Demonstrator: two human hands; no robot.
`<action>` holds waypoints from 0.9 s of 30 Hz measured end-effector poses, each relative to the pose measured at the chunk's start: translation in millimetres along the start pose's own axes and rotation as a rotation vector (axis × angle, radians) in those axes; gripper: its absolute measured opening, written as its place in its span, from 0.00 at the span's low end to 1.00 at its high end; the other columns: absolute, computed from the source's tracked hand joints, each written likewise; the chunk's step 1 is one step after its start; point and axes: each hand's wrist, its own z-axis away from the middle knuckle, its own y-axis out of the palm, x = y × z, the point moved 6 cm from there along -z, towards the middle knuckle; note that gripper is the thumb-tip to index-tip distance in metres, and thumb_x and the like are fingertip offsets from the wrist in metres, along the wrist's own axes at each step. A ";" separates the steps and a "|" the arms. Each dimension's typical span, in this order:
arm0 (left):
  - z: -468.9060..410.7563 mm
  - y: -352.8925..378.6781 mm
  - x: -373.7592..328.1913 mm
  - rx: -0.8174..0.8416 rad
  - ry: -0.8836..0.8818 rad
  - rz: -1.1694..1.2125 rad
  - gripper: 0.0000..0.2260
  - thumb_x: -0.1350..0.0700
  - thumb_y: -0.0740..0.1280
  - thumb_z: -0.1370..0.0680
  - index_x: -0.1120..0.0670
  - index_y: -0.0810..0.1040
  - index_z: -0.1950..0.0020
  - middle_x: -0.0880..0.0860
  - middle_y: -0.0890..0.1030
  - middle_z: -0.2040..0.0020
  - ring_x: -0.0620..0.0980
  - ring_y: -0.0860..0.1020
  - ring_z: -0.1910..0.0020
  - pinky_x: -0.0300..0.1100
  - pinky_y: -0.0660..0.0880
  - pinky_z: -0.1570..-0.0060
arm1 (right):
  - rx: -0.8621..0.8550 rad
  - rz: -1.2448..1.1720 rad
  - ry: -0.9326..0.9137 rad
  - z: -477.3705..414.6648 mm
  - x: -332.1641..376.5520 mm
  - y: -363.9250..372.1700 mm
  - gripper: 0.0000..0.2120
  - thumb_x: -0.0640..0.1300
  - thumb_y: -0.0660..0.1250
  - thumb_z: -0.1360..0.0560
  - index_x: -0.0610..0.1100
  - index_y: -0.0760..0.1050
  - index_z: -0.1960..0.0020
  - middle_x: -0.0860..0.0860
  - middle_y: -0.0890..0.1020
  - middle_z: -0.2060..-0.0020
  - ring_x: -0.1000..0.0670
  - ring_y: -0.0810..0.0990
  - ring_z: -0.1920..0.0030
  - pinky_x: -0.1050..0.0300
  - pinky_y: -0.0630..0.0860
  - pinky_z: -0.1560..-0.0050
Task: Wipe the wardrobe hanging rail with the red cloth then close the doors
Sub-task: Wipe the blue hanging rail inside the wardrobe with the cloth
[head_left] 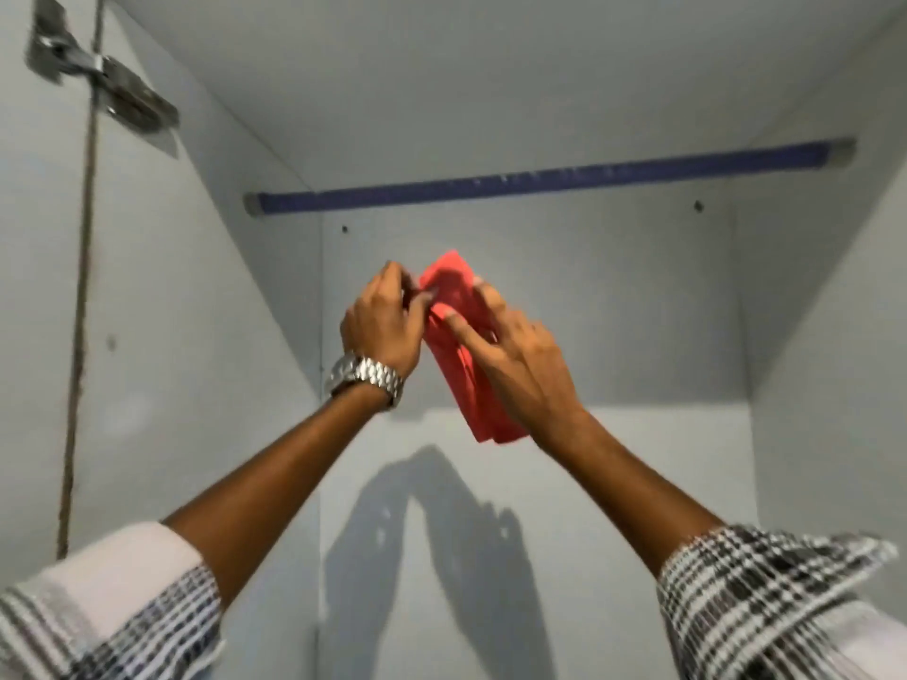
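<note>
Both my hands grip the red cloth (459, 336) below the blue rail (549, 181): L hand (383, 321) pinching its top edge, R hand (520, 365) fingers spread over it.

There is only one view, from the person's head. It looks forward and upward into the open wardrobe, close to its front. The hanging rail (549, 181) crosses the upper part, the back wall (613, 311) fills the centre, and both forearms enter from the bottom corners.
</note>
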 end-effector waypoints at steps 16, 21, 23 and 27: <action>-138.2 6.0 55.6 -0.224 0.304 -0.278 0.17 0.49 0.57 0.16 0.56 0.75 0.33 0.60 0.81 0.38 0.63 0.75 0.37 0.57 0.73 0.38 | -0.118 0.248 0.078 -183.3 16.3 81.5 0.28 0.39 0.54 0.18 0.35 0.49 0.20 0.35 0.58 0.22 0.35 0.56 0.22 0.40 0.48 0.20; -119.2 26.9 79.0 -0.161 0.269 -0.251 0.27 0.51 0.57 0.20 0.60 0.64 0.23 0.62 0.69 0.24 0.62 0.65 0.23 0.59 0.60 0.22 | -0.094 0.296 0.014 -195.9 -0.7 85.1 0.35 0.44 0.66 0.25 0.37 0.56 0.22 0.40 0.70 0.29 0.38 0.68 0.31 0.43 0.62 0.26; -115.0 34.3 76.7 -0.151 0.281 -0.279 0.32 0.49 0.58 0.21 0.60 0.57 0.20 0.61 0.62 0.20 0.60 0.58 0.20 0.58 0.55 0.20 | -0.089 0.324 -0.025 -200.7 -7.6 85.4 0.36 0.47 0.69 0.26 0.39 0.59 0.23 0.41 0.71 0.30 0.39 0.70 0.32 0.45 0.64 0.27; -107.4 49.5 65.5 -0.173 0.277 -0.325 0.36 0.44 0.55 0.22 0.62 0.51 0.19 0.61 0.54 0.18 0.61 0.52 0.18 0.57 0.51 0.19 | -0.091 0.400 -0.062 -194.3 -24.1 91.4 0.36 0.45 0.66 0.23 0.37 0.55 0.21 0.38 0.65 0.25 0.37 0.64 0.25 0.43 0.57 0.22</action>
